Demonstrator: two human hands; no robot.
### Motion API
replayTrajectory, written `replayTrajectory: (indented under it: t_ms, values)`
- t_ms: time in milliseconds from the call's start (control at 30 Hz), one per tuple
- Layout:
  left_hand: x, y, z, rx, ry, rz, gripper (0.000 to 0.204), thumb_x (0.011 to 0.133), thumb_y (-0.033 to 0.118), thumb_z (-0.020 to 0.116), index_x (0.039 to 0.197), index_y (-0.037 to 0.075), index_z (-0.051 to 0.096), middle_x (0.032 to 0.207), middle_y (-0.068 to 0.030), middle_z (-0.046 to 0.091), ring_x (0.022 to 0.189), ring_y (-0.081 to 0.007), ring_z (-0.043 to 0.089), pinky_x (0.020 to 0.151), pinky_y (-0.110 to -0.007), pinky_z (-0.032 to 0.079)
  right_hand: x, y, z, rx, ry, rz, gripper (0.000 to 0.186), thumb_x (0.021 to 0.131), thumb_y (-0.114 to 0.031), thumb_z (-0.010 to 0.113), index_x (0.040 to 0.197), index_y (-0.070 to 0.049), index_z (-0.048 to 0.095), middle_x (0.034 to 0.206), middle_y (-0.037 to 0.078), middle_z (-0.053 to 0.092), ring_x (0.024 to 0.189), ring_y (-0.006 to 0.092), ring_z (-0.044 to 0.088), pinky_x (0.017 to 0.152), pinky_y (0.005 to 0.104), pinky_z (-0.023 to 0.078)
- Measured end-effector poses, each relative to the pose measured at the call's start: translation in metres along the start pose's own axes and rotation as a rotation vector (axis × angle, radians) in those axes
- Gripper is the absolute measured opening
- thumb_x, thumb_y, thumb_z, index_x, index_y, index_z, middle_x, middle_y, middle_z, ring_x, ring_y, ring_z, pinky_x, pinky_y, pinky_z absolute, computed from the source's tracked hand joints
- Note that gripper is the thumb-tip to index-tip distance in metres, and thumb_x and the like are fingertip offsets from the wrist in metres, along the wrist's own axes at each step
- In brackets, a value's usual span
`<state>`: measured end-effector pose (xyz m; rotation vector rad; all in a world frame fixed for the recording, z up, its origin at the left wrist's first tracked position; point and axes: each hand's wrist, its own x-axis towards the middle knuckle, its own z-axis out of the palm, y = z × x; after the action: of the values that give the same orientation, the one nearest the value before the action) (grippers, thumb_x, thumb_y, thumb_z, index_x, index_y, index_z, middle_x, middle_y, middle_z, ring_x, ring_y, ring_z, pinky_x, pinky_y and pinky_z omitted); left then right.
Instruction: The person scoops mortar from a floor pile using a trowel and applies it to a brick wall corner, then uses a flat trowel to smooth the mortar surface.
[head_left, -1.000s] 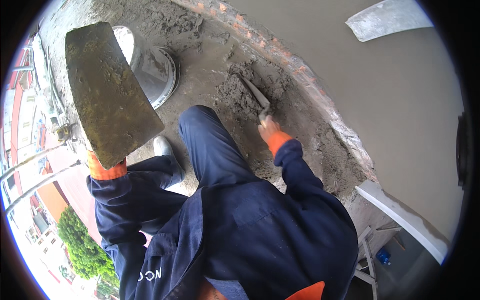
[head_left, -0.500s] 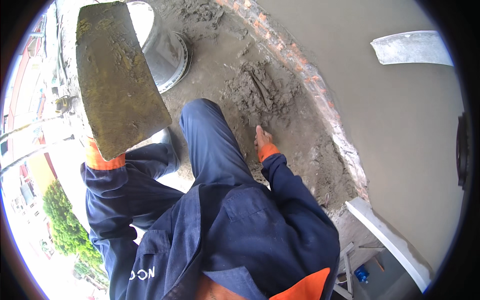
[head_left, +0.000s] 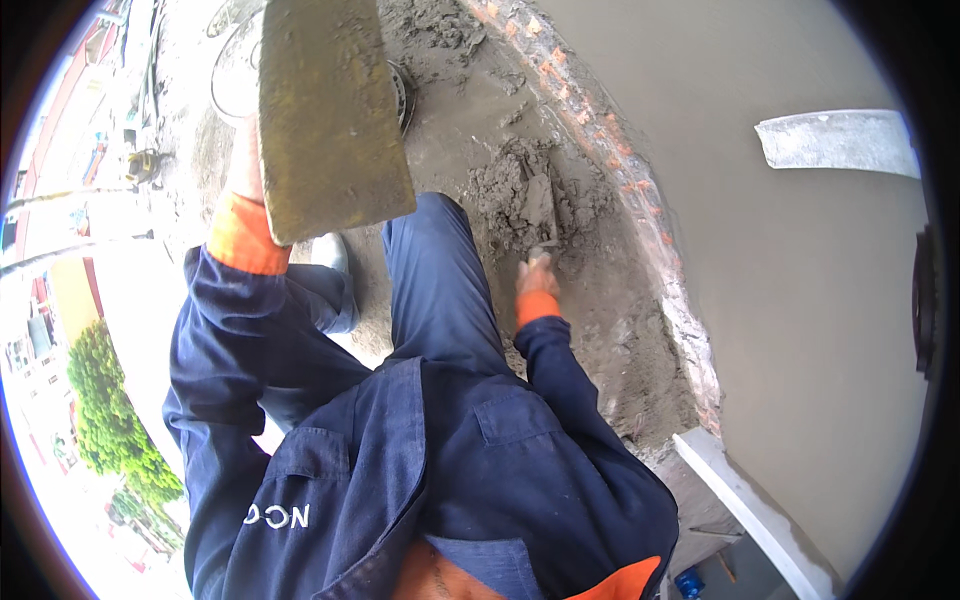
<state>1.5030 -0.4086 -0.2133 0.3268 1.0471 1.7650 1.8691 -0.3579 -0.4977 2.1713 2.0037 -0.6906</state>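
My left hand (head_left: 246, 165) holds up a mortar-stained rectangular mortar board (head_left: 332, 120); its fingers are mostly hidden behind the board. The board's broad face is turned up, with only a thin smear of mortar on it. Low on the right, my right hand (head_left: 537, 275) is closed round the handle of a trowel (head_left: 540, 205). The grey trowel blade lies in a heap of wet mortar (head_left: 500, 195), its edges partly lost against the mortar.
Behind the board stands a white bucket (head_left: 235, 75), partly covered. A curved brick edge (head_left: 640, 190) borders a smooth grey surface (head_left: 800, 300) on the right. A pale curved strip (head_left: 840, 140) lies on that surface, and another pale strip (head_left: 755, 515) sits at lower right.
The mortar board has swung right and up in my left hand, now covering more of the bucket. My right hand has moved forward, and the trowel now shows in the mortar heap.
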Motion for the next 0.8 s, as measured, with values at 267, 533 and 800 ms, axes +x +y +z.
replayTrajectory:
  t_ms: [267,533,800]
  values:
    - [-0.010,0.003,-0.012,-0.019,0.056,0.001,0.036,0.077,0.013,0.059,0.113,0.008,0.059,0.111,-0.0127,0.060,0.100,-0.0311,0.058,0.085,-0.041,0.049,-0.035,0.060,-0.044,0.184,-0.072,-0.298,0.046,0.082,-0.041,0.061,0.108,-0.003,0.055,0.088,0.025,0.063,0.083,0.0440,0.060,0.069,0.0488,0.047]
    - [-0.026,-0.001,-0.023,-0.019,0.064,0.007,0.036,0.078,0.014,0.058,0.114,0.008,0.058,0.111,-0.0127,0.060,0.100,-0.0308,0.058,0.084,-0.041,0.049,0.001,-0.001,0.067,0.957,-0.585,0.242,0.044,0.083,-0.052,0.060,0.083,-0.008,0.058,0.062,0.003,0.054,0.048,0.0134,0.049,0.043,0.0274,0.037]
    - [-0.031,0.005,-0.033,0.002,0.057,0.014,0.035,0.080,0.015,0.057,0.114,0.007,0.057,0.112,-0.0127,0.060,0.100,-0.0305,0.058,0.084,-0.041,0.050,0.044,-0.084,0.023,0.985,-0.266,0.237,0.044,0.086,-0.047,0.058,0.089,-0.003,0.055,0.067,0.004,0.055,0.048,0.0123,0.049,0.042,0.0290,0.041]
